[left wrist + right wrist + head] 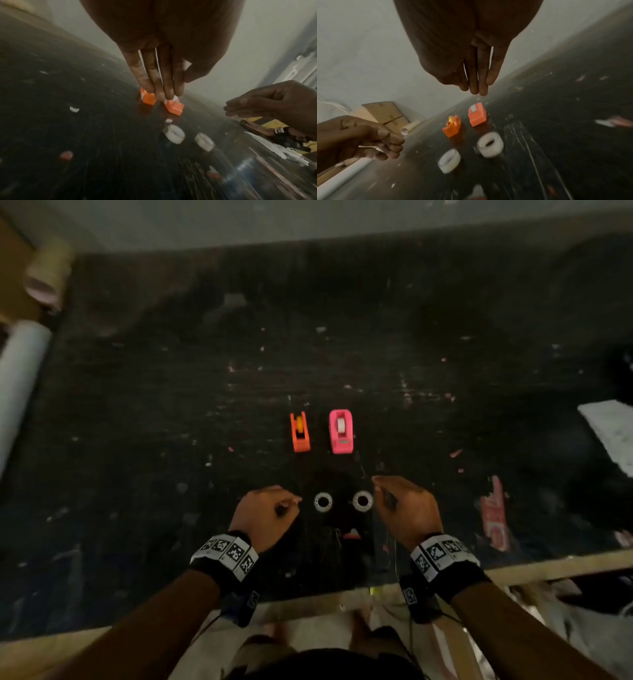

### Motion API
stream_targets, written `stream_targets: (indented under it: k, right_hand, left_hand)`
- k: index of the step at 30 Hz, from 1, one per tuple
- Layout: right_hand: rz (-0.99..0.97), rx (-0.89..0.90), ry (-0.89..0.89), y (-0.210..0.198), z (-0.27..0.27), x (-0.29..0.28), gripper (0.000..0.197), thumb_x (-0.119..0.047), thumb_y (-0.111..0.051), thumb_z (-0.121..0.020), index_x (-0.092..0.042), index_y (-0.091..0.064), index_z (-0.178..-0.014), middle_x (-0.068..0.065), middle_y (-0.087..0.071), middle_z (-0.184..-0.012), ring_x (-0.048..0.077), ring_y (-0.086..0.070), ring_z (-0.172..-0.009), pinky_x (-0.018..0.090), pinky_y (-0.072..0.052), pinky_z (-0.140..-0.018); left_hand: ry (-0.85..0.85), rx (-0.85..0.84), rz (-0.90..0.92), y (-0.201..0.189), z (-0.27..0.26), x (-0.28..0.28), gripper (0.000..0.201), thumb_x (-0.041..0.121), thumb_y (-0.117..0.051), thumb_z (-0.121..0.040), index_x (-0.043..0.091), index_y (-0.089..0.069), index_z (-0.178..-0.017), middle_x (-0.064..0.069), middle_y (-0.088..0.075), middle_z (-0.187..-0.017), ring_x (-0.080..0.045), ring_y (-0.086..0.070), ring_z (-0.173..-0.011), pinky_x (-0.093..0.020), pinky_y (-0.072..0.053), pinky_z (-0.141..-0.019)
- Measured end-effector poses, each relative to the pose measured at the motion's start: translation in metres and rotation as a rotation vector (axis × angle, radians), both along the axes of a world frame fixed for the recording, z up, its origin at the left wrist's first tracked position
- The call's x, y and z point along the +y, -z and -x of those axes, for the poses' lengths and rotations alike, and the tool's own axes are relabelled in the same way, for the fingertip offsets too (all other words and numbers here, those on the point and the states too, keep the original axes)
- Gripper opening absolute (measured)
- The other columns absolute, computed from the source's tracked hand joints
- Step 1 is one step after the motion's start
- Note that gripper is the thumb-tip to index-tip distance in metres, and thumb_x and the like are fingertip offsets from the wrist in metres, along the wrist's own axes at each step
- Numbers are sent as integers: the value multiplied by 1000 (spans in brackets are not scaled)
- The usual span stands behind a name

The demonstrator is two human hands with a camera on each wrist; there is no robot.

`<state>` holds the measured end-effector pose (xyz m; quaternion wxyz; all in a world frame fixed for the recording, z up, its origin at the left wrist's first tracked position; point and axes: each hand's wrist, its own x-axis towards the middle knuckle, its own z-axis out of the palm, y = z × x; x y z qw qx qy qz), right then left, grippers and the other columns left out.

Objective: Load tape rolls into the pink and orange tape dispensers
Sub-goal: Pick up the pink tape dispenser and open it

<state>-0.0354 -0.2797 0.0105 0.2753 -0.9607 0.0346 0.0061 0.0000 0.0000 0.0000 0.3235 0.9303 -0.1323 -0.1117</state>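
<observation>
On the black table (171, 440) an orange tape dispenser (300, 433) stands to the left of a pink tape dispenser (340, 432). Each has a spool inside. Nearer to me lie two white tape rolls, flat and side by side, the left roll (323, 502) and the right roll (362, 501). My left hand (270, 508) hovers just left of the left roll with loosely curled fingers and holds nothing. My right hand (404, 505) hovers just right of the right roll, fingers relaxed and empty. The right wrist view shows both rolls (449, 161) (490, 144) under my straight fingers (477, 81).
Paper rolls (20, 364) lie along the table's left edge, with cardboard boxes (385, 115) beyond. A white sheet (613, 429) sits at the right. A red and white scrap (493, 515) lies right of my right hand. The wooden front edge (548, 570) runs near my wrists.
</observation>
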Motion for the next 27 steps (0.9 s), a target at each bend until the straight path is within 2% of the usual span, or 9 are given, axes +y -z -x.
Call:
stream_targets:
  k: [4, 8, 14, 19, 21, 23, 25, 27]
  right_hand:
    - [24, 91, -15, 15, 7, 0, 24, -21, -66, -91, -20, -73, -114, 3, -75, -115, 24, -72, -102, 35, -57, -87]
    - [24, 119, -16, 23, -5, -3, 25, -22, -64, -92, -20, -73, -115, 3, -74, -115, 23, -72, -102, 31, -54, -85]
    - [0, 43, -11, 24, -55, -6, 24, -20, -65, -90, -20, -74, -112, 3, -76, -109, 24, -73, -95, 33, -57, -81]
    - [18, 31, -38, 9, -107, -8, 26, -20, -62, -93, -18, -72, -116, 3, -74, -114, 21, -71, -100, 31, -54, -87]
    - [15, 36, -57, 5, -126, -8, 25, -22, -60, -93, -19, -72, -115, 5, -74, -112, 23, -70, -100, 34, -55, -87]
    - [19, 49, -77, 6, -144, -7, 24, -24, -60, -92, -20, -72, -112, 5, -73, -110, 26, -70, -99, 37, -56, -84]
    - [56, 82, -108, 10, -160, -5, 24, -28, -60, -91, -21, -71, -112, 4, -72, -110, 25, -68, -99, 35, -55, -82]
    - [75, 103, -148, 18, -171, -2, 29, -31, -64, -88, -20, -69, -115, 5, -70, -111, 26, -67, -100, 35, -54, -83]
  left_hand:
    - [8, 78, 11, 15, -1, -14, 34, 44, -53, -83, 28, -80, -96, 9, -76, -93, -9, -73, -81, -35, -61, -77]
    - [10, 71, 5, 17, -22, -31, 38, 48, -50, -83, 27, -79, -96, 9, -76, -93, -8, -73, -81, -37, -60, -77]
    - [38, -4, 4, 2, -79, -56, 31, 39, -55, -86, 26, -79, -101, 7, -77, -98, -10, -72, -86, -37, -61, -80]
    - [-1, -99, -42, -7, -129, -70, 22, 30, -65, -87, 28, -79, -103, 4, -78, -103, -16, -73, -93, -38, -59, -85]
    - [13, -123, -80, -7, -144, -74, 30, 36, -60, -85, 29, -76, -110, 4, -76, -109, -18, -69, -103, -41, -57, -90]
    - [55, -108, -147, -6, -157, -78, 43, 42, -57, -84, 28, -69, -123, 3, -69, -120, -20, -62, -114, -43, -53, -96]
    - [132, -78, -227, -4, -166, -82, 64, 51, -57, -80, 25, -57, -138, 0, -60, -135, -23, -53, -125, -44, -48, -103]
    - [211, -22, -326, -2, -173, -86, 90, 69, -56, -72, 24, -43, -149, 1, -49, -147, -24, -43, -134, -45, -42, -107]
